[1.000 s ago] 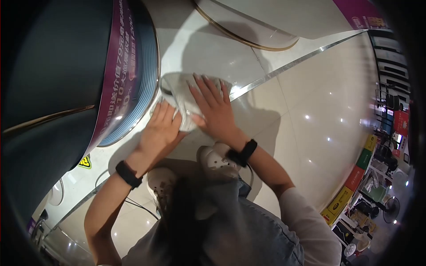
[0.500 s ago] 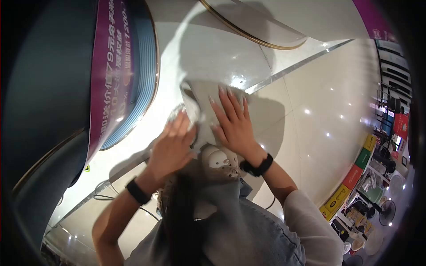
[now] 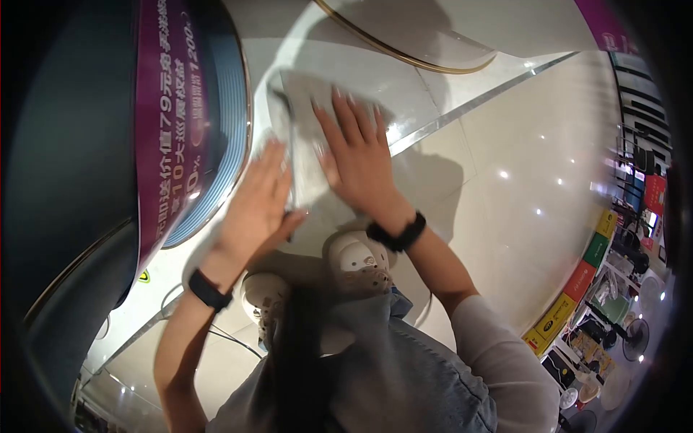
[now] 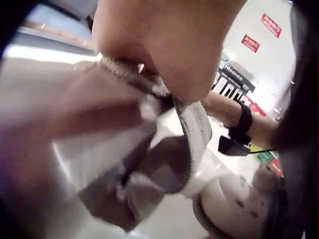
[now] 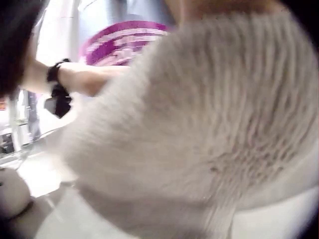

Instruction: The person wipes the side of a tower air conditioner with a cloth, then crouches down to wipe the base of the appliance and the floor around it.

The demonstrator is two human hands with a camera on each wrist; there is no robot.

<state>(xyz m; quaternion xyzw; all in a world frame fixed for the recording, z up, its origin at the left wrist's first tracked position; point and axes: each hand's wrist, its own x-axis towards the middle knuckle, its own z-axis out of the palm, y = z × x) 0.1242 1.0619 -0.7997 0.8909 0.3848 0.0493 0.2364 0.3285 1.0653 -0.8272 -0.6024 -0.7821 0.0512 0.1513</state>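
Note:
A pale grey ribbed cloth (image 3: 299,108) lies on the glossy floor between two display bases. My right hand (image 3: 364,169) rests on it palm down, fingers spread and pointing away from me. Beside it, my left hand (image 3: 253,198) lies at the cloth's left edge, fingers straight and slightly blurred. The left wrist view shows the cloth's edge (image 4: 197,127) folding and hanging loose under that hand (image 4: 164,45). In the right wrist view the bunched cloth (image 5: 214,99) fills most of the picture and hides the right fingers.
At left stands a dark rounded display with a purple printed banner (image 3: 162,144) and a blue ridged base (image 3: 229,144). A white gold-trimmed base (image 3: 426,63) is ahead. A metal strip (image 3: 491,94) crosses the floor. My shoes (image 3: 357,260) and a cable (image 3: 234,339) are close by.
Both hands and the cloth came toward me and to the right, then went forward and left again. The cloth now lies more spread out than a second ago.

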